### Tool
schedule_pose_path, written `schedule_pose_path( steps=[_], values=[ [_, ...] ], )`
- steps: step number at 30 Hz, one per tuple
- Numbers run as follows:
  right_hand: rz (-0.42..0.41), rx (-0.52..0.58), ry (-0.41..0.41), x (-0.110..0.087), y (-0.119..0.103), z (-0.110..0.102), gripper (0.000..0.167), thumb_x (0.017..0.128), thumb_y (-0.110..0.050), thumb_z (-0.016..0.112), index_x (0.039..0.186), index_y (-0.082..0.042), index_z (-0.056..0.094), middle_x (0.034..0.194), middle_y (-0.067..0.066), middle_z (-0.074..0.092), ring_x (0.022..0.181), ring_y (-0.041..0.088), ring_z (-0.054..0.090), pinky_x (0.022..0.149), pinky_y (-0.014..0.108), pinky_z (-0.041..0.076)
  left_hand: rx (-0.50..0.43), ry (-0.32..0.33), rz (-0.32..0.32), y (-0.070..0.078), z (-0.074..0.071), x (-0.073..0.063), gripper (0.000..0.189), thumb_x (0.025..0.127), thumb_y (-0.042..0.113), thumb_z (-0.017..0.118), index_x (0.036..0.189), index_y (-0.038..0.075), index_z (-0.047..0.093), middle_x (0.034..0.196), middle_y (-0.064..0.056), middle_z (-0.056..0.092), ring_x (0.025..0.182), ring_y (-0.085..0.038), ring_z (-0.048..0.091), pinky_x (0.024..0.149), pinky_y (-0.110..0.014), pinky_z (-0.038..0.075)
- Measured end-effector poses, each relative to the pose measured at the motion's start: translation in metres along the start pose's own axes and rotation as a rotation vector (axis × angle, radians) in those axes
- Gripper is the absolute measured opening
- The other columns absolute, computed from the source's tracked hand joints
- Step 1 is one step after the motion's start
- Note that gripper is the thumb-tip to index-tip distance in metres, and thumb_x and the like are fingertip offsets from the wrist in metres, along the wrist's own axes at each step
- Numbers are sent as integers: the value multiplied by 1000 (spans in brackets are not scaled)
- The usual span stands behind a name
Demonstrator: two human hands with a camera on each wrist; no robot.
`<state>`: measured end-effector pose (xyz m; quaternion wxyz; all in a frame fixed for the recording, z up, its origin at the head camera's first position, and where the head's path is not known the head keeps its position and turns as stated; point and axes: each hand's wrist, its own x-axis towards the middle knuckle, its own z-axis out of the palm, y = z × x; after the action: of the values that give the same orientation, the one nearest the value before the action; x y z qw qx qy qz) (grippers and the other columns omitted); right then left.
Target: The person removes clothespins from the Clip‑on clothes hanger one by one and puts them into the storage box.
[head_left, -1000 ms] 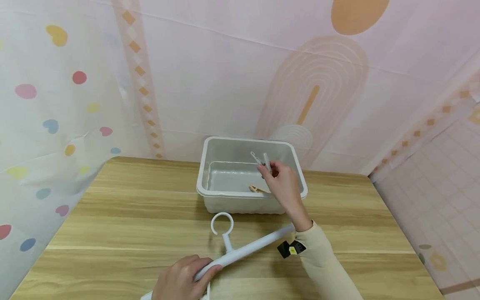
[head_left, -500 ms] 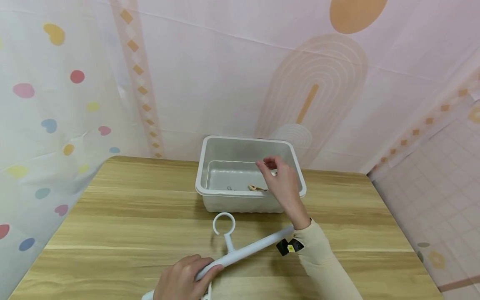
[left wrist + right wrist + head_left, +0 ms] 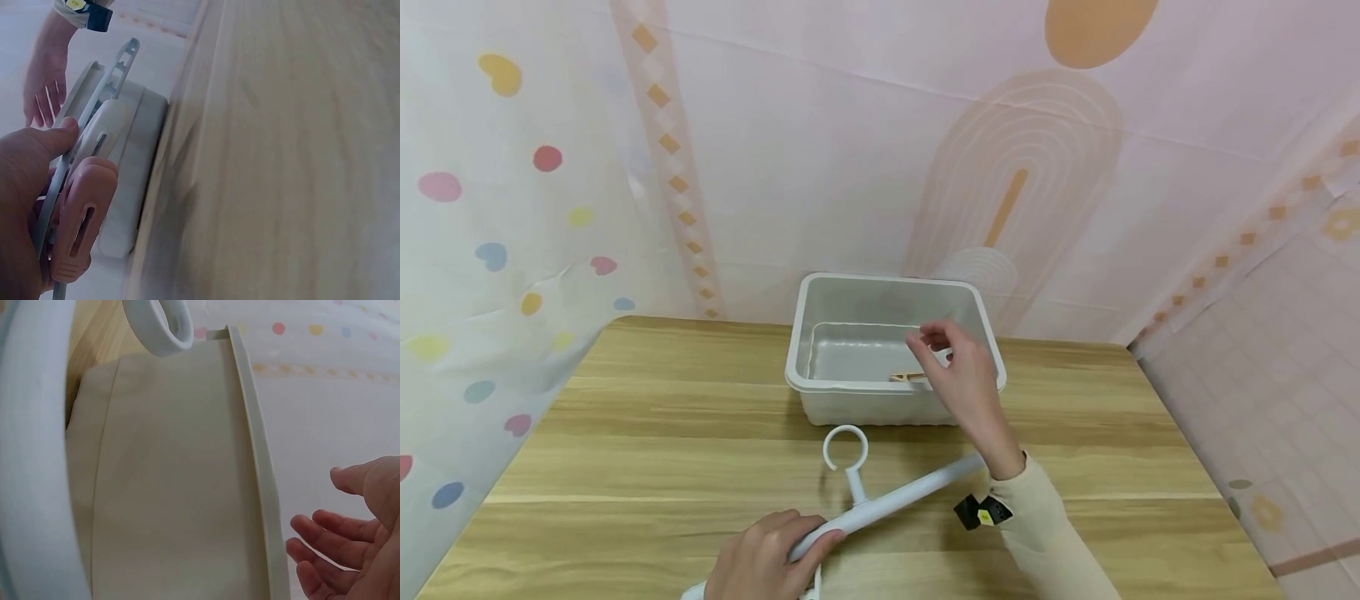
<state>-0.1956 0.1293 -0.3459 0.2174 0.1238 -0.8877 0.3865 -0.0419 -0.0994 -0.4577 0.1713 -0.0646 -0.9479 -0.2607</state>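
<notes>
My left hand (image 3: 767, 554) grips a white clothes hanger (image 3: 906, 497) by its bar, with the hook (image 3: 846, 447) pointing away from me. In the left wrist view, a pink clip (image 3: 85, 219) and a white clip (image 3: 103, 128) sit on the hanger close to the fingers. Over the right part of a pale grey plastic bin (image 3: 880, 400) hovers my right hand (image 3: 962, 375), fingers loosely bent and thumb apart from them, holding nothing. A wooden clothespin (image 3: 907, 377) lies inside the bin near its front wall, partly hidden by that wall and the hand.
The bin stands on a wood-grain table (image 3: 647, 433), close to its back edge. A patterned cloth wall (image 3: 820, 167) rises right behind. A black device (image 3: 982, 512) is strapped to the right sleeve, beside the hanger's far end.
One second ago my right hand pinched a pale, clear clothespin above the bin; it has let go of it. The hand stays over the bin, and the left hand keeps its grip.
</notes>
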Motion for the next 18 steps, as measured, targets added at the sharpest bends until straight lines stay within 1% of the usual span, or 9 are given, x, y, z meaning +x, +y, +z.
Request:
schedule_pose_path(
  steps=[4, 8, 14, 18],
  values=[
    [-8, 13, 17, -6, -2, -2, 27, 95, -32, 71, 110, -10, 71, 99, 6, 76, 93, 23, 70, 77, 39, 53, -1, -1, -2, -1, -1, 1, 20, 76, 53, 82, 82, 35, 77, 62, 28, 46, 55, 11, 33, 47, -17, 31],
    [-18, 19, 32, -11, -4, -3, 25, 93, -31, 72, 110, -13, 72, 97, 3, 76, 91, 21, 70, 75, 33, 52, -8, 22, 14, -3, -1, 2, 19, 76, 54, 82, 82, 37, 76, 63, 29, 45, 56, 12, 34, 47, -17, 32],
    [-26, 27, 26, -17, -8, -5, 22, 92, -30, 74, 106, -13, 72, 95, 2, 76, 89, 19, 70, 78, 34, 53, -17, 70, 55, -7, -1, 6, 17, 74, 51, 84, 82, 39, 75, 63, 30, 42, 57, 12, 34, 47, -17, 30],
    [-23, 24, 12, -24, -7, -5, 21, 92, -29, 73, 105, -13, 72, 95, 1, 76, 89, 18, 70, 77, 34, 52, -12, 71, 58, -8, -2, 8, 17, 74, 51, 84, 81, 39, 75, 63, 30, 42, 57, 12, 34, 46, -18, 30]
  ],
)
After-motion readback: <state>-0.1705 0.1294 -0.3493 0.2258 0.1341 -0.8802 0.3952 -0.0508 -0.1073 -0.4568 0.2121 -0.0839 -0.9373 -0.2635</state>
